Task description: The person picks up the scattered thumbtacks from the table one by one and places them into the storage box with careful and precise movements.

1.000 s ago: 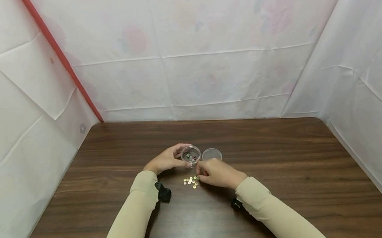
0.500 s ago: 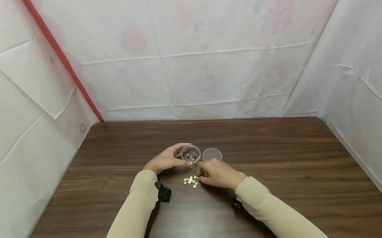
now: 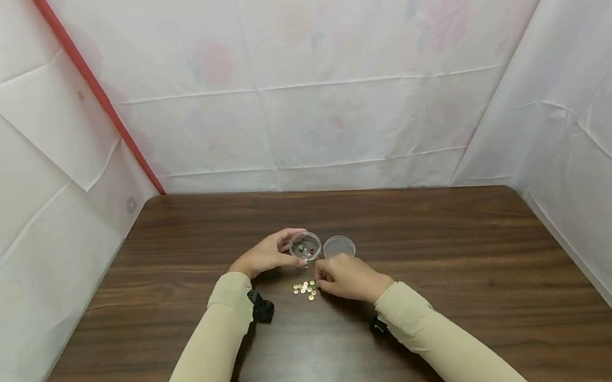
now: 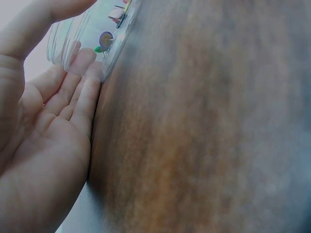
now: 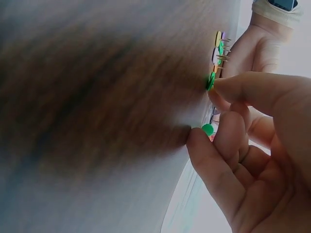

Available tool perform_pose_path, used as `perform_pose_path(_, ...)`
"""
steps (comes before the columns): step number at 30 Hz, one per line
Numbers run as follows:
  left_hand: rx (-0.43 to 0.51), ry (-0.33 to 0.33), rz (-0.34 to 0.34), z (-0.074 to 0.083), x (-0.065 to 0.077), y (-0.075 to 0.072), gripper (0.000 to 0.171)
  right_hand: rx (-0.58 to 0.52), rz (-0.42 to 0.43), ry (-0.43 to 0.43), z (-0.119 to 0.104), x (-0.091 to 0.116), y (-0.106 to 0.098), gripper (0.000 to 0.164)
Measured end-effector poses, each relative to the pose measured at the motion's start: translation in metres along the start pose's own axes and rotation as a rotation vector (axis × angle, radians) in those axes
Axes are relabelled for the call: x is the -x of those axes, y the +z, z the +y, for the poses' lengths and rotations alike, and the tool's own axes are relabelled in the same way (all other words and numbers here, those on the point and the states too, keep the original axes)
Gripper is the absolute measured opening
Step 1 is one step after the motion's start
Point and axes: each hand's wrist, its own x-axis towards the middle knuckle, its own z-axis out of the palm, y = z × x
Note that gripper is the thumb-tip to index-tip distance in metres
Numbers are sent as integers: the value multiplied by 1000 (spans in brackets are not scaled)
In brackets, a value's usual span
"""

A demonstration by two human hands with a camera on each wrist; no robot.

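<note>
"Tacks (image 3: 303, 290)! Loosely clustered on the table (image 3: 468, 273). How's the right hand (image 3: 352, 277)?"

"Thumb and forefinger apart, beside the cluster."

"And the left hand (image 3: 265, 255)?"

"Clamped round the tub (image 4: 87, 30) (more tacks in there, several colours), with the lid (image 3: 339, 246) lying just beside it."

"And down at table level?"

"One green tack (image 5: 210, 81), right up against the right thumb!"

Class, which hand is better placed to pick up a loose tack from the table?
Probably the right hand: it is down beside the loose tacks, its thumb right by a green tack. The left hand is occupied, gripping the clear dish.
</note>
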Motion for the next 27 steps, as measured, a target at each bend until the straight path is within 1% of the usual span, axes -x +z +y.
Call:
perform_pose_path(5, -13, -5, 3, 0, 0, 0, 75, 3, 9, 7, -1, 0, -1, 5)
perform_pose_path(11, -7, -35, 5, -3, -1, 0, 75, 2, 13, 29, -1, 1, 0, 8)
perform_pose_path(18, -2, -27, 7, -4, -2, 0, 72, -1, 6, 43, -2, 2, -1, 8)
perform_pose_path(27, 13, -27, 0, -3, -2, -2, 76, -36, 16, 63, 0, 0, -2, 8)
